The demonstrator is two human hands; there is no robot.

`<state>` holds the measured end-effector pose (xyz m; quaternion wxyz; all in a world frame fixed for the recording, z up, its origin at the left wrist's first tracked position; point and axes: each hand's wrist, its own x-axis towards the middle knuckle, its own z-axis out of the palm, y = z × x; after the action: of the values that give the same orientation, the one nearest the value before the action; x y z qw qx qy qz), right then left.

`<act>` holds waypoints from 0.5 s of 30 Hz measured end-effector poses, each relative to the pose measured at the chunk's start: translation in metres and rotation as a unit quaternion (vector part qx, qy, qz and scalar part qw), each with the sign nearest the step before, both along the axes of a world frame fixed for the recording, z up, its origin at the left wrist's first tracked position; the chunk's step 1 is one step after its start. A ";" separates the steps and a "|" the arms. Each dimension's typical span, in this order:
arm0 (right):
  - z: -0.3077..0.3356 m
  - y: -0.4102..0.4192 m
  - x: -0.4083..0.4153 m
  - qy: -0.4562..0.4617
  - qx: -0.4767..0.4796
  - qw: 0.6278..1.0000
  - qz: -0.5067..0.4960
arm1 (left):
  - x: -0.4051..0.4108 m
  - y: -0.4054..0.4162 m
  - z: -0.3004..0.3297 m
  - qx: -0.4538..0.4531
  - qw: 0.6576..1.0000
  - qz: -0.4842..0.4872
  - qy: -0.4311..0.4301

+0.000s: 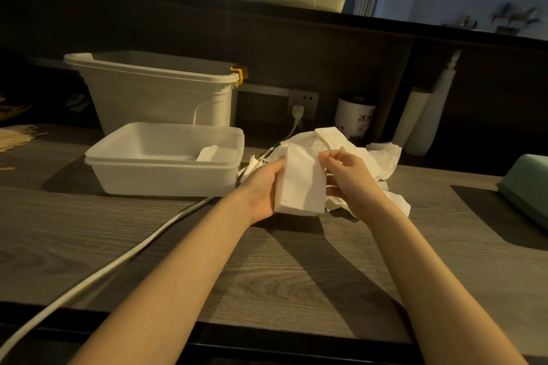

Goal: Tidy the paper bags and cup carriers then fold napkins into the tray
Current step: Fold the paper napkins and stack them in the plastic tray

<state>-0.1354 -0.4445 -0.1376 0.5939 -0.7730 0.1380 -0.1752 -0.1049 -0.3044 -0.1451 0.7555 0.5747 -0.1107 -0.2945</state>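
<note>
We see a folded white napkin [299,184], a tall flat rectangle held upright above the bench [207,261], left hand [262,190] gripping its left edge, right hand [345,178] pinching its upper right edge. Behind it, a loose pile of crumpled white napkins [370,157] lies on the bench. Just left of it sits the tray [166,178], a white rectangular tub, open, with one folded napkin [207,153] lying inside at its right end.

White napkins [299,184], white tray [166,175], centre frame. Grey wood-grain counter [267,270]. Cream bin [160,92] with yellow clip [239,73], upper left.
</note>
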 end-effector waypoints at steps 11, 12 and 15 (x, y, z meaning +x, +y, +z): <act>-0.005 -0.002 0.001 -0.025 -0.072 0.997 -0.002 | -0.001 -0.001 -0.004 0.094 0.993 -0.010 -0.065; -0.004 -0.002 0.001 -0.040 -0.077 0.996 0.002 | 0.000 -0.001 -0.004 0.093 0.994 -0.010 -0.063; -0.005 -0.005 0.002 -0.064 -0.092 0.994 -0.019 | 0.000 -0.003 -0.004 0.097 0.993 -0.015 -0.069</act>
<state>-0.1331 -0.4494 -0.1430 0.5247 -0.8086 0.0979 -0.2475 -0.1053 -0.3074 -0.1492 0.6822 0.6624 -0.1424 -0.2748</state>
